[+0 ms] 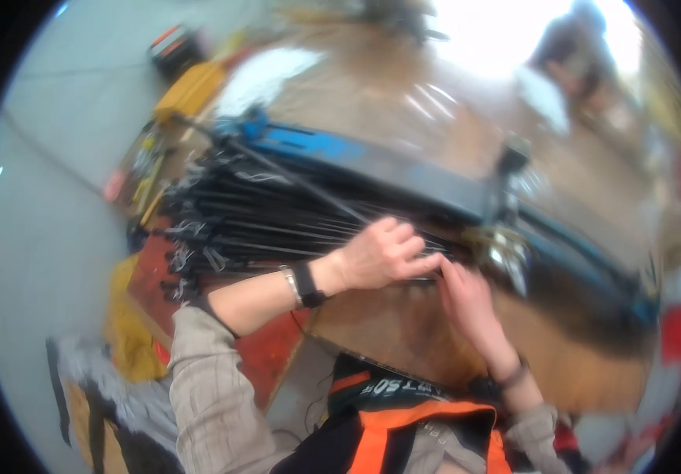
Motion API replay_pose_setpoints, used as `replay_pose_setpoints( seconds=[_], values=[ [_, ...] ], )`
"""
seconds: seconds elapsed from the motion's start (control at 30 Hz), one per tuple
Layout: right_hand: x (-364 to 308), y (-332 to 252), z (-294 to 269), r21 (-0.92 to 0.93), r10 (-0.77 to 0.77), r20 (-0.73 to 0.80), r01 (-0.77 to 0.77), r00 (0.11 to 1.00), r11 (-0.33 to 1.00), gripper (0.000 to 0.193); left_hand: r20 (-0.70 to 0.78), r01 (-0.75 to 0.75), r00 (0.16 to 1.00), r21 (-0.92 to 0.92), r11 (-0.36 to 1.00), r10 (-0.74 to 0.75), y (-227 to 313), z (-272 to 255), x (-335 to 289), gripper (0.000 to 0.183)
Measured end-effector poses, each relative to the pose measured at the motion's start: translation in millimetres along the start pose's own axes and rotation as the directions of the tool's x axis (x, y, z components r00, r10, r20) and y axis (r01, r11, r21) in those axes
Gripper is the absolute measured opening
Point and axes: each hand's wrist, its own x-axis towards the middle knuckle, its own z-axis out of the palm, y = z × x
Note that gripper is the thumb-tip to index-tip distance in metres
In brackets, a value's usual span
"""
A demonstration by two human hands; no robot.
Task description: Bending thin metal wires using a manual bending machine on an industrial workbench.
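My left hand [384,257] is closed around a long thin dark rod [301,182], which slants up to the far left. Fingertips of my right hand [467,300] are pressed together and meet my left fingers; a small dark bit shows there, too blurred to name. Under and left of my hands lies a bundle of thin black rods [238,233], several with pale loops near their left ends. Just right of my hands stands a shiny metal part with a brass-coloured ring [506,253].
A long blue and grey metal beam [403,174] crosses the wooden table [403,324] behind the rods. A yellow box [190,91] is at the far left, near small tools [147,170]. A blurred person [581,55] is at the far right. Yellow cloth [131,316] hangs at the left.
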Motion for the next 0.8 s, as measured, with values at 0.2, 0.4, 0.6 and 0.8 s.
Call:
replay_pose_setpoints(
  seconds=[0.2, 0.4, 0.6, 0.8],
  values=[
    [-63, 67, -64, -0.251, -0.196, -0.431, 0.091, 0.881, 0.964, 0.045, 0.007, 0.042, 0.999, 0.024, 0.999, -0.042, -12, -36, 64, 0.044],
    [-81, 114, -107, -0.131, 0.116, -0.599, -0.24, 0.792, 0.962, 0.036, 0.071, -0.113, 0.991, -0.027, 0.993, 0.115, 30, -7, 147, 0.051],
    [-105, 171, -137, -0.192, 0.149, -0.693, -0.379, 0.705, 0.905, 0.04, 0.031, -0.063, 0.997, -0.097, 0.993, 0.066, 9, 6, 174, 0.05],
    [-86, 163, -140, -0.305, -0.08, -0.652, -0.164, 0.754, 0.938, 0.039, 0.155, -0.056, 0.985, -0.12, 0.991, 0.074, 19, 13, 196, 0.041]
  ],
)
